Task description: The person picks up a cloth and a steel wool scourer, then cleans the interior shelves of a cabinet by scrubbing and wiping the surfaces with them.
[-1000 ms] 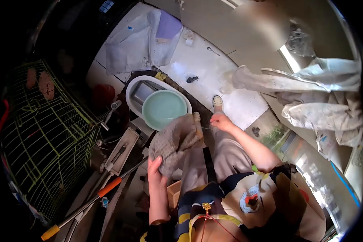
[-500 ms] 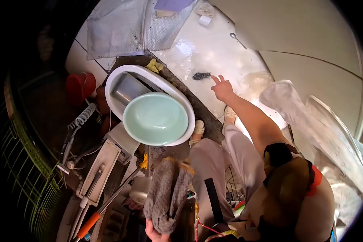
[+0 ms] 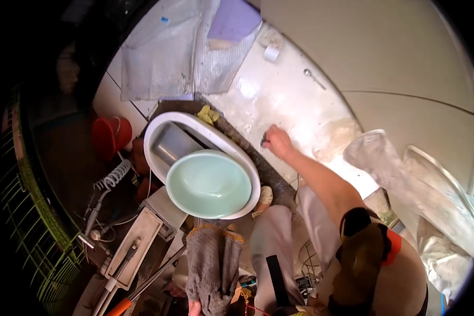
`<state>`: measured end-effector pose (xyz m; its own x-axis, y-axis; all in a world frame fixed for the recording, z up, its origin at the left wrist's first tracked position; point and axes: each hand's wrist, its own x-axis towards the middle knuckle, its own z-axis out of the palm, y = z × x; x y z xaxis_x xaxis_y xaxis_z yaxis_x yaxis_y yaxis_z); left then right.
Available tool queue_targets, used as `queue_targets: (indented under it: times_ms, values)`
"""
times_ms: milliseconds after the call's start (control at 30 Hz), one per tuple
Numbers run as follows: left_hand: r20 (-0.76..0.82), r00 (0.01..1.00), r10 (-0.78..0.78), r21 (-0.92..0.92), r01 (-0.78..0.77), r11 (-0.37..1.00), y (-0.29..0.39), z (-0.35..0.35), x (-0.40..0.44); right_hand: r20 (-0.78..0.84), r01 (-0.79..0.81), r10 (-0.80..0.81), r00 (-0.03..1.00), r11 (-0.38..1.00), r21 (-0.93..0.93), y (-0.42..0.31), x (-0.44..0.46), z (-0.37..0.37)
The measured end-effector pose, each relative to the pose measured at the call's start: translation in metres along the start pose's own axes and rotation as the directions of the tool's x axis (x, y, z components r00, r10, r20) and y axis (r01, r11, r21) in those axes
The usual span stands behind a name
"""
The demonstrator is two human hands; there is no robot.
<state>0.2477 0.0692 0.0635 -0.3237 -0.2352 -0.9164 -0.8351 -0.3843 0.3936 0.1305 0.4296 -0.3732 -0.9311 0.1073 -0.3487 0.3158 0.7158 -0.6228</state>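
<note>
My left hand [image 3: 194, 307], partly cut off at the bottom edge, grips what look like grey knit gloves [image 3: 209, 268] with orange-edged cuffs. Over the pale, wet floor, my right hand [image 3: 279, 141] has its fingers closed around a dark scouring pad [image 3: 264, 140], of which only a bit shows. Left of that hand, a mint-green basin [image 3: 208, 184] rests tilted in a larger white oval tub [image 3: 253, 187]. A metal container [image 3: 175, 143] also lies in the tub.
A spoon [image 3: 314, 79] and a small white piece [image 3: 271, 53] lie on the floor. Yellow scraps [image 3: 208, 114] sit behind the tub. A red bucket [image 3: 112, 138], a coiled hose [image 3: 113, 175] and a green wire rack [image 3: 42, 210] are left. Clear plastic sheeting [image 3: 384, 158] hangs right.
My right hand, earlier open beside the dark scouring pad on the floor, has closed on it. The view has tilted, so the scene sits lower. The gloves stay in my left hand.
</note>
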Motion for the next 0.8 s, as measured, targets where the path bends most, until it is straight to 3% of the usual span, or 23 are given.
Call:
queue_targets:
  times_ms: [67,100,133,200,267,300,333,400,433,467,500,533,567,600,667,700,767,800]
  values:
    - [0.101,0.995,0.019,0.023,-0.022,0.999,0.001,0.006,-0.001,-0.031,-0.131,0.145,0.989,0.956,0.263,-0.029,-0.031,-0.048]
    - [0.198,0.980,0.030,0.211,-0.073,0.975,0.012,0.033,-0.010,0.032,-0.239,0.245,0.969,0.899,0.366,-0.047,-0.046,-0.079]
    - [0.327,0.929,0.172,-0.097,-0.148,0.984,0.019,0.059,-0.017,0.108,-0.343,0.332,0.937,0.819,0.460,-0.064,-0.064,-0.107]
    - [0.267,0.955,0.131,-0.032,-0.127,0.991,0.041,0.113,-0.054,-0.005,-0.252,0.304,0.953,0.798,0.548,-0.085,-0.102,-0.141]
    - [0.505,0.825,0.256,-0.054,-0.265,0.963,0.040,0.115,-0.054,-0.075,0.007,0.053,0.996,0.771,0.637,-0.100,-0.129,-0.178]
    - [0.525,0.820,0.229,-0.042,-0.244,0.969,0.049,0.132,-0.073,0.316,-0.312,0.123,0.941,0.676,0.668,-0.116,-0.140,-0.214]
    - [0.530,0.816,0.230,-0.018,-0.261,0.965,0.050,0.135,-0.083,0.315,-0.314,0.126,0.941,0.675,0.667,-0.136,-0.159,-0.236]
    - [0.613,0.760,0.216,-0.017,-0.261,0.965,0.059,0.153,-0.107,0.351,-0.221,-0.125,0.928,0.575,0.788,-0.172,-0.174,-0.278]
    - [0.649,0.739,0.181,0.012,-0.248,0.969,0.064,0.159,-0.121,0.375,-0.227,-0.174,0.910,0.546,0.806,-0.193,-0.183,-0.298]
    - [0.685,0.713,0.151,0.038,-0.242,0.969,0.068,0.168,-0.132,0.399,-0.223,-0.160,0.903,0.621,0.752,-0.214,-0.193,-0.319]
    - [0.735,0.662,0.148,0.041,-0.260,0.965,0.070,0.174,-0.140,0.417,-0.243,-0.297,0.859,0.480,0.843,-0.226,-0.198,-0.328]
    - [0.755,0.645,0.114,0.074,-0.257,0.964,0.072,0.180,-0.152,0.402,-0.274,-0.433,0.807,0.329,0.904,-0.236,-0.201,-0.337]
    - [0.792,0.597,0.130,0.073,-0.304,0.950,0.075,0.191,-0.164,0.399,-0.297,-0.388,0.831,0.298,0.907,-0.249,-0.209,-0.348]
    - [0.828,0.543,0.140,0.069,-0.347,0.935,0.077,0.201,-0.174,0.273,-0.149,-0.345,0.898,0.344,0.927,-0.265,-0.215,-0.360]
    - [0.889,0.448,0.095,0.099,-0.390,0.916,0.084,0.220,-0.195,0.269,0.002,-0.327,0.906,0.639,0.769,-0.270,-0.224,-0.393]
    - [0.912,0.399,0.092,0.105,-0.445,0.889,0.088,0.230,-0.207,0.247,0.031,-0.329,0.911,0.654,0.756,-0.271,-0.231,-0.413]
    - [0.942,0.322,0.099,0.101,-0.551,0.828,0.100,0.248,-0.234,0.052,0.098,-0.272,0.961,0.508,0.856,-0.273,-0.251,-0.450]
    - [0.952,0.287,0.110,0.090,-0.601,0.794,0.106,0.256,-0.247,0.050,0.056,-0.231,0.972,0.431,0.901,-0.261,-0.258,-0.461]
